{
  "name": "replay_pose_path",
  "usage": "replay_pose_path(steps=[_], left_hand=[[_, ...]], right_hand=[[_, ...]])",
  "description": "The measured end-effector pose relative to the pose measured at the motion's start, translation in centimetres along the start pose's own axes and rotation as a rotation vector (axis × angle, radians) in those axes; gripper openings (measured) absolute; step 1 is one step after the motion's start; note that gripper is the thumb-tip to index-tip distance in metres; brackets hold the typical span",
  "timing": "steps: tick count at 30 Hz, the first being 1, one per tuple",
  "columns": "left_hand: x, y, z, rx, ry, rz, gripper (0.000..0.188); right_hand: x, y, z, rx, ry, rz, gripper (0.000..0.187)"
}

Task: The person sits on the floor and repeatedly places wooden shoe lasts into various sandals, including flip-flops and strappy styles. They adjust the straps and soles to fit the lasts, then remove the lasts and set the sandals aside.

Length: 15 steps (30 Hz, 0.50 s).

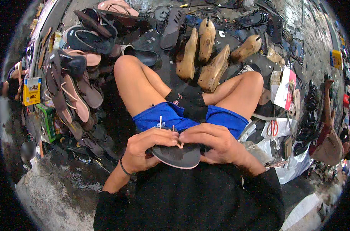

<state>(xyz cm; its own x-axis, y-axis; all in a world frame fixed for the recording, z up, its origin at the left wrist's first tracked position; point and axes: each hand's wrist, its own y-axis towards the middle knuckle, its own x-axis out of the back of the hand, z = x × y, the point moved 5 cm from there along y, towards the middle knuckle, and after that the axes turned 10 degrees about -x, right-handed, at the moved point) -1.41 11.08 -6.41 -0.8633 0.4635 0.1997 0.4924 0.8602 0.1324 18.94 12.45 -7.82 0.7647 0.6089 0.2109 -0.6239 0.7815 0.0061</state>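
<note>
So the piece being worked is a dark sandal sole (177,158) at 6 o'clock from centre, right in the lap, with thin pale strips (160,122) poking up around it. Left hand (146,145) is gripping its left side, fingers bent over the top. Right hand (213,141) has its fingertips bunched at a strip; can't tell how tightly they're pinching. Label-wise: yellow packet (32,92) with dark print near 9 o'clock, another yellow pack (335,59) between 2 and 3, plus a red-and-white box (285,90) closer in along that direction. Blue shorts (229,117) have small pale lettering, too tiny to read. Wooden shoe lasts (214,69) sit between 12 and 2.
</note>
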Motion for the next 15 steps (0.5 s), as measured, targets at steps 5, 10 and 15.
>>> replay_pose_path(steps=[5,10,15], left_hand=[[-1.3,-2.9,0.2,0.154,0.061,-0.08,0.026],[1.9,-1.3,2.0,0.267,0.386,-0.622,0.019],[0.2,-4.5,13.3,0.574,-0.693,-0.759,0.039]], right_hand=[[-2.4,-1.0,-1.0,0.034,0.01,-0.035,0.038],[0.9,4.4,-9.9,-0.115,-0.155,-0.573,0.059],[2.1,4.6,-22.3,-0.938,-0.703,-0.687,0.119]])
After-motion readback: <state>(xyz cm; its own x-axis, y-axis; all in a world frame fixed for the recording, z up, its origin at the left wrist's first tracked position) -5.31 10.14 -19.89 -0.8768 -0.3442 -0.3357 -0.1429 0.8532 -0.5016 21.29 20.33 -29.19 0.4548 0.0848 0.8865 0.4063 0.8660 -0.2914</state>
